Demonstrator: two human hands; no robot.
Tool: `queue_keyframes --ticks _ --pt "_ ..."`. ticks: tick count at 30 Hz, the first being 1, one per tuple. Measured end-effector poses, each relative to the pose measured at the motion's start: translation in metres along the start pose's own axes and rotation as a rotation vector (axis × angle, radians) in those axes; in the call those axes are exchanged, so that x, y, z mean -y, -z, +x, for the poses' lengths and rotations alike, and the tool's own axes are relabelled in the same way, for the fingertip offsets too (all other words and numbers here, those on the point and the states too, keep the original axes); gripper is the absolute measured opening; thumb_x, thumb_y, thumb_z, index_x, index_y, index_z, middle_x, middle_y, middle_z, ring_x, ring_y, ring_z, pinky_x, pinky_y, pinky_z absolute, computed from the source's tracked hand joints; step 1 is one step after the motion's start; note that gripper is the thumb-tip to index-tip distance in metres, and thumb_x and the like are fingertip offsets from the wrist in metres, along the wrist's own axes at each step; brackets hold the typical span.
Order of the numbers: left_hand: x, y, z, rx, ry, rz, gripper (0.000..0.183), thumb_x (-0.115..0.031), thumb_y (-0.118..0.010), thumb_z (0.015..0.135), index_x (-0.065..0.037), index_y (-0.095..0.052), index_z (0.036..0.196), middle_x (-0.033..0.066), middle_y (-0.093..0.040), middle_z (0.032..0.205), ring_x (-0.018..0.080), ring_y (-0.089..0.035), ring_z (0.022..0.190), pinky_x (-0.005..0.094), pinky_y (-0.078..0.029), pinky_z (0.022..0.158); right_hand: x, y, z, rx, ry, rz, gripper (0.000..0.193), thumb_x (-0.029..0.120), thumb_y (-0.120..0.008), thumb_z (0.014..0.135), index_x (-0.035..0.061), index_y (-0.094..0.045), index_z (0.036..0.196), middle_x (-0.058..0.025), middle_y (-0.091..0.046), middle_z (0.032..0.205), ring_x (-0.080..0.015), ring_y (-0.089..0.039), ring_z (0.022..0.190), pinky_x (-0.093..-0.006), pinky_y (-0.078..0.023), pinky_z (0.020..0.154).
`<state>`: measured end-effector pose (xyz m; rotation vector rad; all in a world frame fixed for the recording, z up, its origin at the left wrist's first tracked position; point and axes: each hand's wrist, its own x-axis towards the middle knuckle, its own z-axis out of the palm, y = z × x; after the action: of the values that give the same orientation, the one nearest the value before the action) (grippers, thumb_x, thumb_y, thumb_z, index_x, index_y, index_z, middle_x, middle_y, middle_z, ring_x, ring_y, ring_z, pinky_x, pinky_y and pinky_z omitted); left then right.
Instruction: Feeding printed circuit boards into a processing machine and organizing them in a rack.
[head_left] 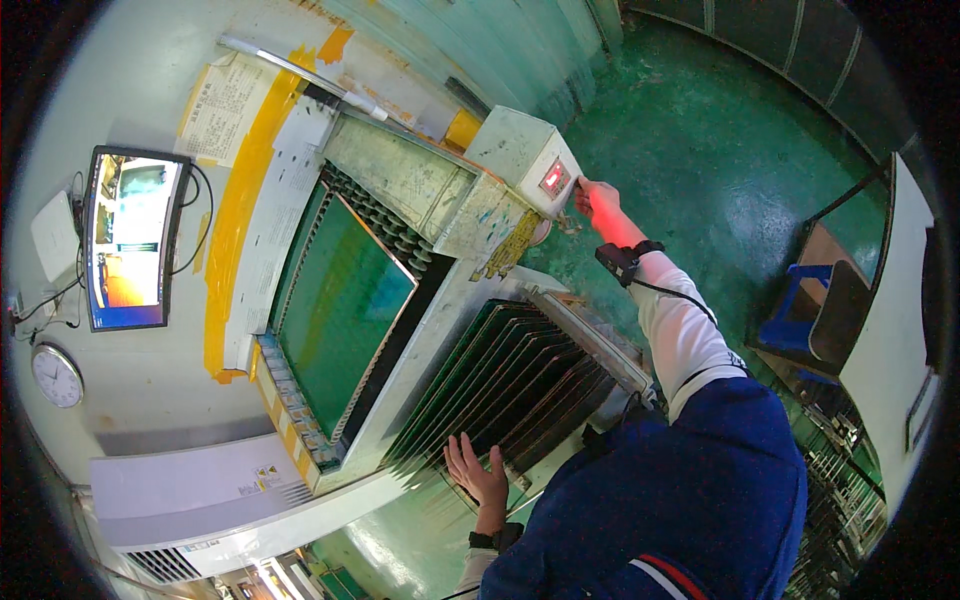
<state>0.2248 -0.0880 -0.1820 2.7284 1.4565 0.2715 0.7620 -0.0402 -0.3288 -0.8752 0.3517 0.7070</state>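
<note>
Right hand [597, 203] stretched out, fingertips at the one white box-shaped control panel [528, 158] — grip unclear; left hand [478, 473] splayed flat, holding nothing, on the rack of dark-framed green panels [515, 375].

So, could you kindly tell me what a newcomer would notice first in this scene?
Probably the large green framed panel at the centre of the pale machine, with a rack of dark thin sheets just below it. The right hand reaches to the small control box with a red-lit display, while the left hand rests on the rack's edge.
</note>
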Motion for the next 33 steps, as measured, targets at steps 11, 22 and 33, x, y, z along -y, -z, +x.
queue_keyframes --ticks 11,22,33 --pt "-0.0008 0.0005 0.0010 0.000 0.006 -0.014 0.060 -0.034 -0.064 0.084 -0.004 -0.046 0.133 0.0181 -0.036 0.142 0.0409 -0.029 0.132 0.0526 -0.023 0.107 -0.0026 0.0018 0.0045 0.028 0.002 0.041 0.019 0.018 -0.066 0.087 0.0020 -0.056 0.085 -0.0036 -0.055 0.070 -0.0126 -0.049 0.054 -0.0283 -0.043 0.047" --pt "-0.0002 -0.0006 0.0007 -0.016 -0.001 -0.012 0.061 -0.036 -0.064 0.084 -0.004 -0.046 0.133 0.0178 -0.038 0.142 0.0409 -0.031 0.131 0.0523 -0.024 0.106 -0.0024 0.0015 0.0034 0.008 -0.013 0.001 0.020 0.021 -0.067 0.087 0.0031 -0.058 0.085 -0.0035 -0.058 0.072 -0.0122 -0.051 0.056 -0.0295 -0.046 0.051" --pt "-0.0008 0.0004 0.0004 -0.012 0.005 -0.023 0.061 -0.036 -0.063 0.084 -0.005 -0.046 0.134 0.0171 -0.036 0.142 0.0403 -0.029 0.132 0.0526 -0.023 0.107 -0.0046 0.0007 0.0049 -0.008 0.003 0.016 0.020 0.020 -0.066 0.087 0.0030 -0.056 0.085 -0.0039 -0.057 0.071 -0.0118 -0.049 0.054 -0.0298 -0.045 0.049"
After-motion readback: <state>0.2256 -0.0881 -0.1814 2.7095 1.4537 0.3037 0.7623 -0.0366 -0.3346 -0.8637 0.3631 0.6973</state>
